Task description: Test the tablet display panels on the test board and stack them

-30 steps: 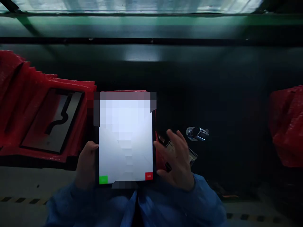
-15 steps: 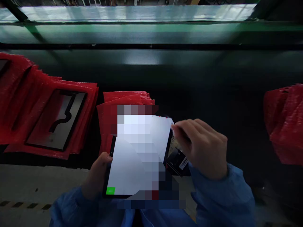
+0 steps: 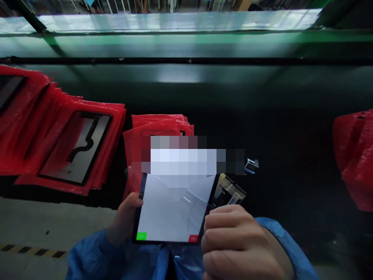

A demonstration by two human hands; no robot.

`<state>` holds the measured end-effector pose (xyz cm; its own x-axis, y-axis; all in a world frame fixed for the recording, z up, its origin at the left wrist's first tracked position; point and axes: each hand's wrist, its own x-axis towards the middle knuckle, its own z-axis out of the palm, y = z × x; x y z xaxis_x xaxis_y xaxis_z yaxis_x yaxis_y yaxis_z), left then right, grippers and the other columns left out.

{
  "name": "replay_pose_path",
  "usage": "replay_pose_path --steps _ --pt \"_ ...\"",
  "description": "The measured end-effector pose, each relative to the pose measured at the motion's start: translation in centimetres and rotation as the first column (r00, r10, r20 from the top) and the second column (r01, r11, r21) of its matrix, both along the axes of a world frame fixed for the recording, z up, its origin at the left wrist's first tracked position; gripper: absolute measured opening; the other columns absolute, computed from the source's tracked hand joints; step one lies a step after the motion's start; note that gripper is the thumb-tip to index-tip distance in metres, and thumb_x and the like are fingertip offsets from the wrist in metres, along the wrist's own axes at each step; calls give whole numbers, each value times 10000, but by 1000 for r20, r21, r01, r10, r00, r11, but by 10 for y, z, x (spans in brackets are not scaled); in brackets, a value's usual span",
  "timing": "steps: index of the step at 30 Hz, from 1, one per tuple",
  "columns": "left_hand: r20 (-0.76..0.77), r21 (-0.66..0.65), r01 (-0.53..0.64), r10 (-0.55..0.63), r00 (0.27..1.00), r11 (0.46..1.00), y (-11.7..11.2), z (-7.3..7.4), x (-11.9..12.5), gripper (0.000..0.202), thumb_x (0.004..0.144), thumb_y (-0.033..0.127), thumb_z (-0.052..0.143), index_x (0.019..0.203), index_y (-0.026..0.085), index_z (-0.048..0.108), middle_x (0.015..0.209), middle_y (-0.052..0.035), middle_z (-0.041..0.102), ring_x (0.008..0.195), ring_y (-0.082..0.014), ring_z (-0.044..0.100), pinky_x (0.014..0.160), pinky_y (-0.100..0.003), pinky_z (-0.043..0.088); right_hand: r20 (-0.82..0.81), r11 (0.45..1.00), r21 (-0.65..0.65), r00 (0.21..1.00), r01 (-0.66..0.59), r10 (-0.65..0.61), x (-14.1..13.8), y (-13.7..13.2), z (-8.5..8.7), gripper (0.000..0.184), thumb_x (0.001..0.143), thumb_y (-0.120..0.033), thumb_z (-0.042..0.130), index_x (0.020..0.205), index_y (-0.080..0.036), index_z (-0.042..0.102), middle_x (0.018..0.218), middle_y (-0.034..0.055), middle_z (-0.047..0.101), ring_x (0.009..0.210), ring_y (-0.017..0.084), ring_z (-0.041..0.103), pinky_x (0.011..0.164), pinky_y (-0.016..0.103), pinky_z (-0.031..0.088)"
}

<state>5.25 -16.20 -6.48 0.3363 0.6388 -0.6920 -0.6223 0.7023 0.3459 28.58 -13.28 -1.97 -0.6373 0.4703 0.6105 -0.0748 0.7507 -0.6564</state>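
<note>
A tablet (image 3: 171, 210) with a lit white screen lies tilted in front of me, a green box at its lower left corner and a red one at its lower right. My left hand (image 3: 124, 214) grips its left edge, thumb on the front frame. Beside the lower right edge is my right hand (image 3: 241, 243), its fingers curled closed. Whether they hold anything or touch the tablet is hidden. A pixelated block covers the upper screen. Just right of the tablet lies a dark package (image 3: 229, 194) with a barcode label.
Red plastic sleeves (image 3: 129, 144) lie behind the tablet. More red sleeves (image 3: 29, 116) fan out at the left, with a flat screen panel (image 3: 77, 155) on top. Another red bundle (image 3: 355, 155) stands at the far right. A shiny metal piece (image 3: 251, 166) rests on the dark bench.
My right hand has come down from the tablet's upper right corner to beside its lower right edge. The red box and the metal piece now show. My left hand keeps its hold.
</note>
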Motion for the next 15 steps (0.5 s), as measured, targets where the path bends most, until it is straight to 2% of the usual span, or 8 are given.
replay_pose_path --steps 3,6,8,10,13,15 --pt "-40 -5 -12 12 999 1000 0 4 0 107 585 156 630 482 154 658 499 -13 581 460 -132 499 587 -245 509 -5 1000 6 1000 -26 26 0 -1 -1 229 877 -206 500 651 -174 486 559 -28 456 477 88 328 453 269 218" --pt "-45 -17 -14 14 999 1000 -3 -3 -1 62 552 192 625 536 145 662 564 -38 630 524 -189 578 589 -281 533 -28 999 22 999 -41 41 1 0 -1 225 871 -225 506 653 -174 485 569 -29 457 481 84 325 453 268 224" --pt "-68 -22 -44 42 997 999 -5 -5 -1 55 504 204 651 518 160 622 566 -25 637 512 -195 589 543 -277 526 -39 999 29 999 -28 30 1 1 0 224 860 -223 521 647 -179 469 567 -34 447 478 81 316 454 268 226" --pt "-206 -44 -113 102 973 993 -3 -1 3 144 444 198 684 448 179 541 485 10 595 437 -167 550 460 -247 489 -35 999 39 999 -25 27 1 2 1 221 837 -206 546 637 -182 453 568 -38 439 479 79 308 455 266 225" --pt "-464 -62 -223 169 869 973 3 11 9 210 334 166 670 393 195 470 392 41 531 357 -153 493 359 -236 427 -37 998 53 999 -34 36 1 2 2 222 800 -191 569 621 -183 439 570 -42 428 483 76 293 455 263 219" --pt "-520 -70 -257 184 834 964 5 15 12 204 315 170 648 390 199 460 379 48 519 339 -149 471 346 -244 419 -47 998 56 998 -37 40 1 3 1 226 792 -205 565 610 -183 433 565 -42 415 485 77 288 455 264 217"
